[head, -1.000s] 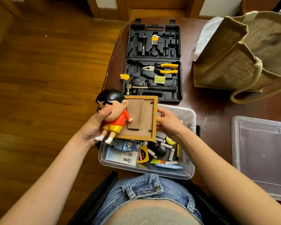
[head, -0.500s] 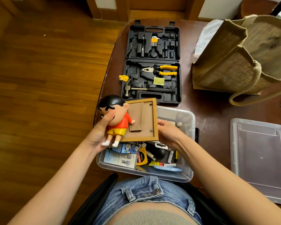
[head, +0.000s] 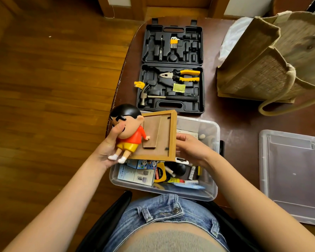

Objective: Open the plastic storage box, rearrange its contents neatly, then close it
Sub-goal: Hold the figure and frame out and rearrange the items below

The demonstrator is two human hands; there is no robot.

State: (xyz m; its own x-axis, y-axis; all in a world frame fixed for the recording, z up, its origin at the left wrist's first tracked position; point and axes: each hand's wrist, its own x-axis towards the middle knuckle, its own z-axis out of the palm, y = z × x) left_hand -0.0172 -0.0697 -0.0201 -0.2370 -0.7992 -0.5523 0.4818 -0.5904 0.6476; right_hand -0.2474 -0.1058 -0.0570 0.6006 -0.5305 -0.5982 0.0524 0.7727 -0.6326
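Our left hand point(head: 107, 148) grips the black-haired, red-shirted toy figure point(head: 128, 135); our right hand point(head: 189, 148) pinches the brown wooden picture frame point(head: 160, 137). Both are held above the open clear plastic storage box point(head: 214, 190), probably freeing its jumbled contents for sorting; its lid point(head: 291, 171) lies aside on the worktop point(head: 235, 122).
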